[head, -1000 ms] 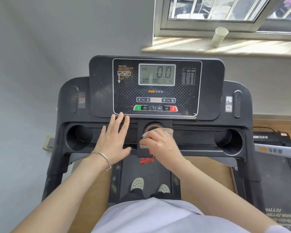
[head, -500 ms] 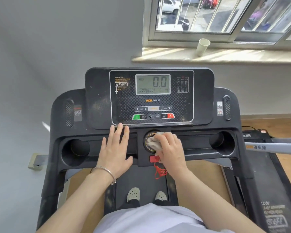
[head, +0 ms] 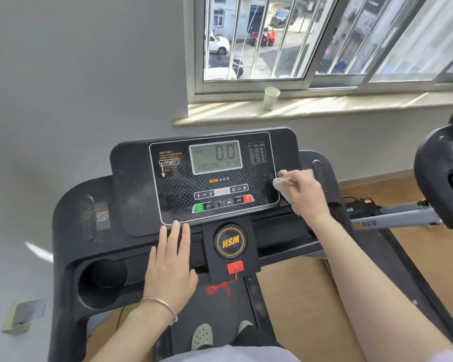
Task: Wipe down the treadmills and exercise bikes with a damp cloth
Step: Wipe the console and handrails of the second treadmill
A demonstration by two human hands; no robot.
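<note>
Treadmill [head: 68, 231] stands before the person by the window wall, its console being wiped.
A second machine [head: 439, 173] at the right shows no sign of wiping, so most of the task seems left. The console panel [head: 212, 178] has a dusty film on its left side, probably not yet cleaned. The left hand [head: 171, 265] lies flat with straight fingers below the panel, holding nothing. The right hand [head: 306, 194] curls round the cloth [head: 281, 182], pressing it to the panel's right edge.

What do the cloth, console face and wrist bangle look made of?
The cloth: soft pale fabric, crumpled in folds. The console face: likely glossy plastic, dotted pattern, dusty smears. The bangle: thin silvery metal, it seems, bright glints.
</note>
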